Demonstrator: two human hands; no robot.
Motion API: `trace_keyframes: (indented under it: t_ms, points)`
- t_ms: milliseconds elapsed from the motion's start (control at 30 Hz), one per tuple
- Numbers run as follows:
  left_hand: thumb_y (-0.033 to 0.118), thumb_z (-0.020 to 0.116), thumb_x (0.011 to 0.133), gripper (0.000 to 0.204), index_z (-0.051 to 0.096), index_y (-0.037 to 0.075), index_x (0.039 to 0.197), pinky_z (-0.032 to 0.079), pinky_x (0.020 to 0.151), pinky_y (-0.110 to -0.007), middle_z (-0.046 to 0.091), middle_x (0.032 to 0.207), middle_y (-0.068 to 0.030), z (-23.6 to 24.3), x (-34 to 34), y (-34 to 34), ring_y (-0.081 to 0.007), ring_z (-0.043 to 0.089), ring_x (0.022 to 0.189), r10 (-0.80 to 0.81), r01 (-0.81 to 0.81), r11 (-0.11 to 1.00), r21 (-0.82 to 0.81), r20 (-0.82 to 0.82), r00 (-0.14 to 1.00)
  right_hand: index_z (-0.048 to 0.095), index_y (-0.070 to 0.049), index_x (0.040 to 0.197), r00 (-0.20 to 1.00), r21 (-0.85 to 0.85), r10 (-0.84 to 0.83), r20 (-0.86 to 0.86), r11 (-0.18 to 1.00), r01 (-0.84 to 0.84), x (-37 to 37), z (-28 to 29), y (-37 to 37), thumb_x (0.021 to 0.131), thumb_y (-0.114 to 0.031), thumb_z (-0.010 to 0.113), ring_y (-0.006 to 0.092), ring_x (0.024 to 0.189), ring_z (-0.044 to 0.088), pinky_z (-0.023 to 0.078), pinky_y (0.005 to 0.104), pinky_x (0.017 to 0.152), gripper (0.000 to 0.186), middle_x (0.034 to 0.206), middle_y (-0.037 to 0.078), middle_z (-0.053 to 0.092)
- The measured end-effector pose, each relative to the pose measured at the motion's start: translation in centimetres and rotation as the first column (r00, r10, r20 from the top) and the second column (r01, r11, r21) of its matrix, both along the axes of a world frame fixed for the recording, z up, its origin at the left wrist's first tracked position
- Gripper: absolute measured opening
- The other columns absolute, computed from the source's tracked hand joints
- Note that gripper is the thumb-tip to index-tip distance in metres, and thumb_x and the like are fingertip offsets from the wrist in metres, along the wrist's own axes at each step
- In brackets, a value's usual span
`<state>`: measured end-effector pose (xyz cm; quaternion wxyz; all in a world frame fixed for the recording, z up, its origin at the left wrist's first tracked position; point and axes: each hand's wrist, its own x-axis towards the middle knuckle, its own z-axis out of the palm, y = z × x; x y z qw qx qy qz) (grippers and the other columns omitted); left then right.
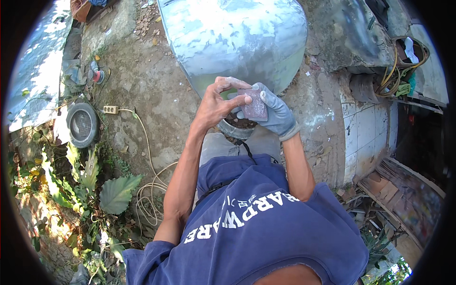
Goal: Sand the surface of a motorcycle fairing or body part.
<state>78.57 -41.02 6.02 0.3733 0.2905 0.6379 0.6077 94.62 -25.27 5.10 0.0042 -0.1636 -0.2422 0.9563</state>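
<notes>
So both hands are on one little square here: a reddish-brown sanding pad, looks dusty, held up just past the near edge of a big rounded grey-white panel. Can't tell if pad and panel touch. The bare left hand pinches the pad's upper left part, thumb on the face and fingers curled along the top. The right hand, in a dusty grey glove, grips the right side, with fingertips poking out behind the left edge.

Below the hands there's a round grey-rimmed container with dark brown stuff in it, partly hidden. Off to the left on the rough ground sits a cream power strip, its cord coiling near the left forearm, plus a dark round tub just beside the strip.
</notes>
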Motion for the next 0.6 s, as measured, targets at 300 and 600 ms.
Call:
trace_keyframes:
  t_ms: [300, 600]
  points:
    - [0.025, 0.090, 0.091, 0.040, 0.077, 0.012, 0.126, 0.050, 0.114, -0.050, 0.075, 0.129, -0.0142, 1.8, -6.3, 3.5, -0.0280, 0.058, 0.137, 0.354, -0.400, 0.916, 0.020, -0.509, 0.785, 0.073, -0.003, 0.118, 0.926, 0.930, -0.375, 0.041, 0.353, 0.102, -6.6, 2.4, 4.3, 0.103, -0.020, 0.076, 0.0182, 0.100, 0.073, 0.061, 0.0309, 0.090, 0.023, 0.111, 0.009, 0.077]
    - [0.065, 0.061, 0.101, 0.102, 0.036, -0.016, 0.159, 0.037, 0.117, -0.067, 0.042, 0.156, -0.0420, -3.6, -21.3, 6.9, -0.0560, 0.036, 0.151, 0.324, -0.851, 0.460, -0.255, -0.844, 0.428, 0.078, -0.013, 0.123, 0.862, 0.716, -0.219, -0.457, -0.666, 0.210, -11.4, -2.4, 8.2, 0.092, -0.021, 0.085, 0.0328, 0.115, 0.067, 0.055, 0.0451, 0.101, 0.033, 0.122, 0.008, 0.080]
